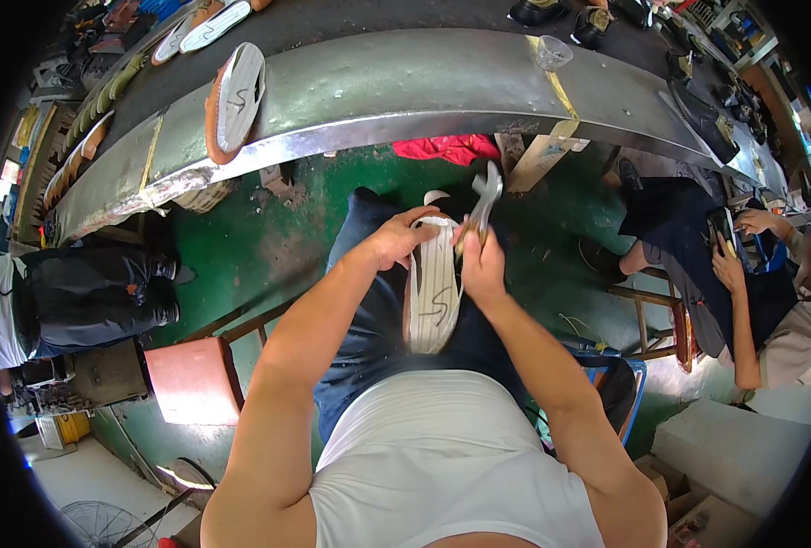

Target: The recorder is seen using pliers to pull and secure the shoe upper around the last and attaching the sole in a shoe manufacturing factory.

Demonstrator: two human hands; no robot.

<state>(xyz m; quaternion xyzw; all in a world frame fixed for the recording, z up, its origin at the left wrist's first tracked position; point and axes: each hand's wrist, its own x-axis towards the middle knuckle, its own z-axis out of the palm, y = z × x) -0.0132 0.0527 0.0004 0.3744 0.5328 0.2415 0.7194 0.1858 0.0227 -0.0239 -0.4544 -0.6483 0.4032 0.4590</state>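
A shoe (434,297) rests bottom up across my lap, its pale ribbed underside marked with a dark squiggle and a brown edge showing along its left side. My left hand (402,239) grips the far end of the shoe, the thumb bent over its rim. In my right hand (482,262), the fingers wrap round a pair of metal pincers (487,190). Their shiny curved head points up and away from me, and the handles are mostly hidden in my fist. This hand is against the right edge of the shoe, near its far end.
A metal-covered bench (369,82) curves across ahead. On it stand a brown shoe with a pale sole (239,102), a clear cup (552,53) and several dark shoes. A pink-topped stool (193,382) is at left. One person (95,297) is at left, another (743,274) sits at right.
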